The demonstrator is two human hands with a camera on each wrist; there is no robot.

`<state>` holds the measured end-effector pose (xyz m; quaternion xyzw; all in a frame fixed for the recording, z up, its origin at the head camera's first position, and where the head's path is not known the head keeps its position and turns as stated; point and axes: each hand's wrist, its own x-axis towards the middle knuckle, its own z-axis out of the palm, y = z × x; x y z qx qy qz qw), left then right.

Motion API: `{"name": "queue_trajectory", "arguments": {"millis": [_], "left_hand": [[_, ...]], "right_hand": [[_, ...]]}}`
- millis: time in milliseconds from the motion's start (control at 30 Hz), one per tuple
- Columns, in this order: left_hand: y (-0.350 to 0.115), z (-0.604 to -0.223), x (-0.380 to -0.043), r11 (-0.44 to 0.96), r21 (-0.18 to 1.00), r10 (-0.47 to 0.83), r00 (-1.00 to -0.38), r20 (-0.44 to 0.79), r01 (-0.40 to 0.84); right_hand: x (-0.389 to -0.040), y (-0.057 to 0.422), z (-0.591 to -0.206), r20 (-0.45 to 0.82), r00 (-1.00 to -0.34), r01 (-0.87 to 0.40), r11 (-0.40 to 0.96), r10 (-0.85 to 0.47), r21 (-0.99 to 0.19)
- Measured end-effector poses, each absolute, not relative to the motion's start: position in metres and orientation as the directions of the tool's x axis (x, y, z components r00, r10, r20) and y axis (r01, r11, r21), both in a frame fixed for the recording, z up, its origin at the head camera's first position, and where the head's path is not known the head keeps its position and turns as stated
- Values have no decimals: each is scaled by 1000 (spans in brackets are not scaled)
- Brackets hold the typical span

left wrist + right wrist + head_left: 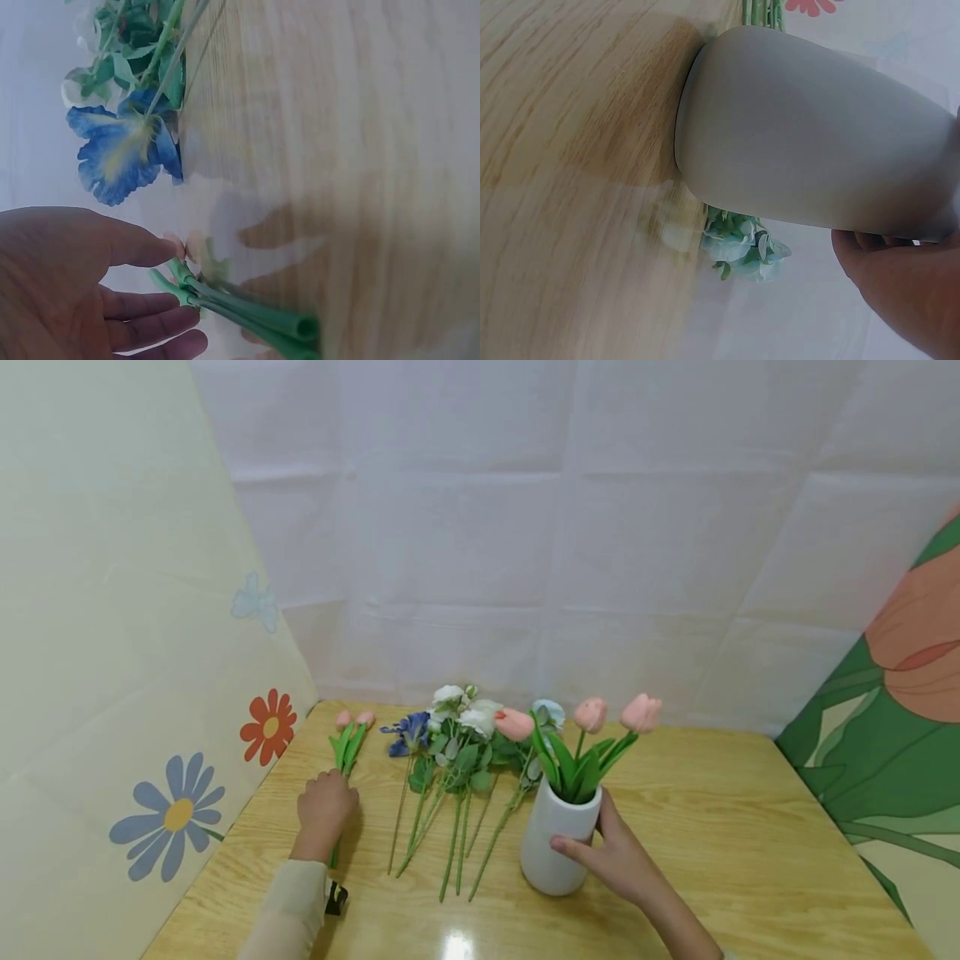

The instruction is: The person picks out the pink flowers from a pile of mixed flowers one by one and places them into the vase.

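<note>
On the left of the table, two pink tulips (350, 745) lie with their stems toward the front. My left hand (327, 806) is over these stems. In the left wrist view, the thumb and the spread fingers of my left hand (142, 285) stand on either side of the green tulip stems (251, 309), with a gap between the fingertips; firm contact is not plain. Several pink tulips (591, 716) stand in a white vase (557, 843). My right hand (618, 857) grips the vase from its right side, thumb across the front; its fingers are partly hidden behind.
Between the hands lie a blue iris-like flower (408, 733), white roses (480, 718) and a pale blue flower (551, 712), stems pointing forward. A white cloth (465, 543) hangs behind the wooden table (720, 827). Floral-printed panels stand at both sides.
</note>
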<state>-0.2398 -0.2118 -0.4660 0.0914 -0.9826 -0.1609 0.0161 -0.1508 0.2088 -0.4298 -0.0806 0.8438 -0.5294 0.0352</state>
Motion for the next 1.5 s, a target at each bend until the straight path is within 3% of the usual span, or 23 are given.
{"name": "queue_trajectory", "arguments": {"millis": [733, 1500], "left_hand": [[-225, -471, -246, 941, 291, -165, -985, -55, -174], [-231, -468, -250, 885, 427, -186, -982, -38, -185]], "right_hand": [[-149, 209, -429, 62, -979, -139, 418, -193, -898], [-149, 210, -426, 63, -977, -143, 413, -202, -899]]}}
